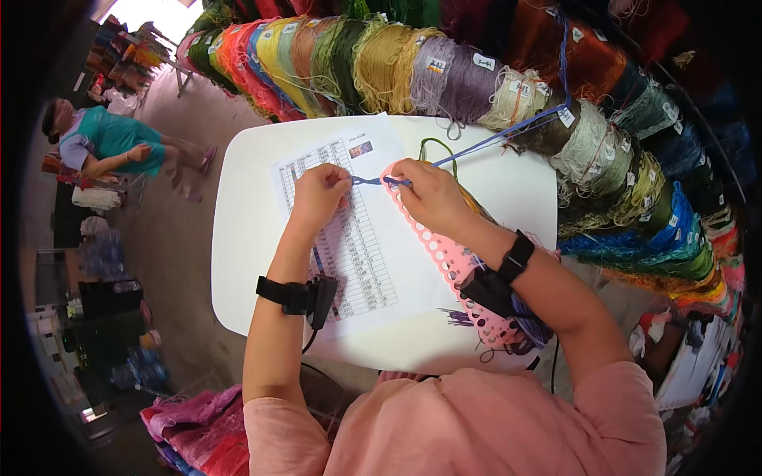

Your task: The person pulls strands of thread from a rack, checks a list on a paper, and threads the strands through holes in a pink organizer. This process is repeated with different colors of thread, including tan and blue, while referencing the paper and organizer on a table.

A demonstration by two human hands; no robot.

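Blue embroidery thread [508, 133] runs down from the racks at the upper right to my hands over the white table [242, 206]. My left hand [321, 194] is closed in a pinch on one end of it, above a printed sheet with a table of rows [369, 270]. At the top of a pink card with rows of punched holes [421, 226], my right hand [429, 194] grips the same thread, its fingers closed. Between the hands the strands look twisted or looped. Other threads, purple and dark, hang from the card's lower holes, partly behind my right wrist.
Large hanks of coloured thread [389, 67] with small labels curve around the table's far and right sides. A person in a teal apron [119, 143] is at the far left. Pink and red fabric or thread [206, 432] lies at the lower left. Both wrists wear black strapped devices [317, 300].
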